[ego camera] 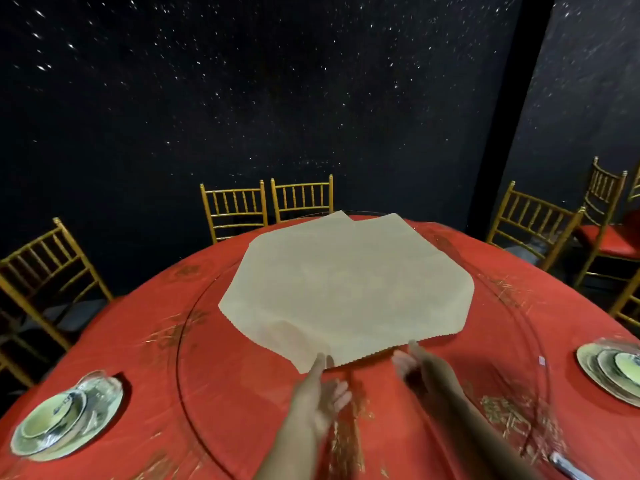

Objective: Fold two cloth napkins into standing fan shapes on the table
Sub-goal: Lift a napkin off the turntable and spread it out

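Observation:
Two beige cloth napkins lie flat and overlapping on the round table: the top napkin covers most of a second napkin, whose far corner shows at the back. My left hand reaches to the near corner of the top napkin, its fingertips touching the edge. My right hand is at the near right edge, fingers spread, blurred by motion. Whether either hand pinches the cloth is unclear.
The table has a red cloth and a glass turntable. Stacked plates with a cup sit at the near left and at the right. Gold chairs ring the table. A metal utensil lies at the bottom right.

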`<state>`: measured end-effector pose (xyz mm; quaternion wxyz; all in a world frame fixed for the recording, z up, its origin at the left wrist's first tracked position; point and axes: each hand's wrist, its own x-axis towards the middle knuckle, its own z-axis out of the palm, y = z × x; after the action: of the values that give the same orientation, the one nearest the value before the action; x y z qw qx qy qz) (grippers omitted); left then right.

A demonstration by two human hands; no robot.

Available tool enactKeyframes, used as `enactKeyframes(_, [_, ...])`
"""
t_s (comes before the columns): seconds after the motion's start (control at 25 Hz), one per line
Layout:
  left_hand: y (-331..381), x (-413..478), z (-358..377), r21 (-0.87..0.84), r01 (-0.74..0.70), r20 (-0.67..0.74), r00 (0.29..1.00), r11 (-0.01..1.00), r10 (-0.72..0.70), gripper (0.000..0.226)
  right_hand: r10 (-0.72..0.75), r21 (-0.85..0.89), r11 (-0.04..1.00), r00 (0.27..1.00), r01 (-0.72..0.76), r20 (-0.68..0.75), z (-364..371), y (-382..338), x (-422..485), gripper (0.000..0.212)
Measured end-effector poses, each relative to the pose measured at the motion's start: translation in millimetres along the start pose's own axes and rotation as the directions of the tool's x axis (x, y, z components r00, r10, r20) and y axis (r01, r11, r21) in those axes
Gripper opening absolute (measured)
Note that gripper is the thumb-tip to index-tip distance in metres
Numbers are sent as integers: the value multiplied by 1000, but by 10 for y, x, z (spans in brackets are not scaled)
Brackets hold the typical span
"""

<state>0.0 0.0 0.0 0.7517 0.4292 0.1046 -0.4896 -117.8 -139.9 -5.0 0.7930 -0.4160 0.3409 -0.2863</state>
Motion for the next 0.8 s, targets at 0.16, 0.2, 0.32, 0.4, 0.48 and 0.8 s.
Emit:
enactKeyframes(0.16, [171,179,109,-353,-35,-111,994,935,-5,12,50,146,989,994,-35,-98,-6,-94,220,27])
enactKeyframes(0.2, [203,153,92,-367,-66,-152,988,928,10,11,36,149,989,994,-20,-103,-27,-135,237,24])
enactKeyframes(0.32, [299,-37,91,-263,-177,-163,977,948,137,4,-41,169,984,992,61,-121,-89,-317,224,26])
enactKeyframes(0.4, [382,-195,93,-101,-381,-165,918,919,362,7,-76,185,978,989,99,-129,-150,-393,189,25])
enactKeyframes(0.48, [407,-454,48,-1,-503,-58,863,864,502,12,-78,277,953,984,120,-159,-193,-393,63,23])
enactKeyframes(0.8, [33,-970,-802,156,-449,-106,878,880,467,21,-192,-59,981,941,182,-280,-662,-374,-317,49])
